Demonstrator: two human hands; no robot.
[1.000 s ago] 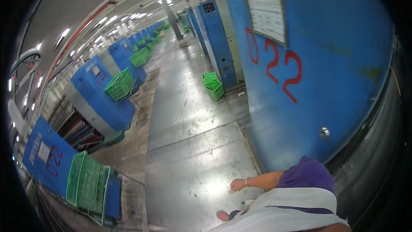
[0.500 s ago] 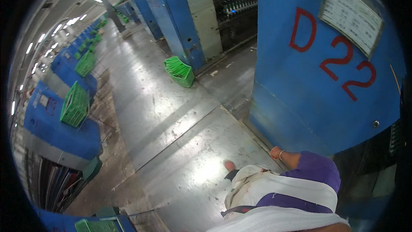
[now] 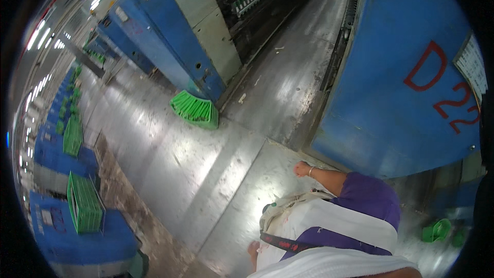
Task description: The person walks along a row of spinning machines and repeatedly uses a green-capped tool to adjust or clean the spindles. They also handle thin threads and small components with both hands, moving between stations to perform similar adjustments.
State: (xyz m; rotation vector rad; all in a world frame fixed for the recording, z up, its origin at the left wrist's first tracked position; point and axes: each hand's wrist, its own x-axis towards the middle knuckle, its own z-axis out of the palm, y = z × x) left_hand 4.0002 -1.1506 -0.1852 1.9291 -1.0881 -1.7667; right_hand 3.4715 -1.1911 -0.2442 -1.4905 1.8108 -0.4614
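Observation:
My right hand (image 3: pixel 302 169) hangs out in front of me at the end of a purple sleeve, with a light bangle at the wrist. Its fingers are curled in, and nothing shows in them. It is above the metal floor, apart from the blue machine cabinet (image 3: pixel 393 87) on my right, which has red painted marks and a sheet in a frame. I cannot see my left hand. A white cloth or apron (image 3: pixel 355 216) covers my front, with a dark strap (image 3: pixel 285 243) across it. Beside it, a skin-coloured shape (image 3: pixel 253 249) looks like a bare foot.
A green plastic basket (image 3: pixel 195 110) stands on the floor against another blue cabinet (image 3: pixel 172 36). Between the cabinets runs an aisle (image 3: pixel 288 72) with small scraps. Green baskets (image 3: pixel 85 203) hang along the machines on the left. A green container (image 3: pixel 436 230) is at lower right.
The view has swung to the right, opening up the aisle beside the marked cabinet. My right arm has swung forward, and its hand shows further left. The green baskets at left appear nearer.

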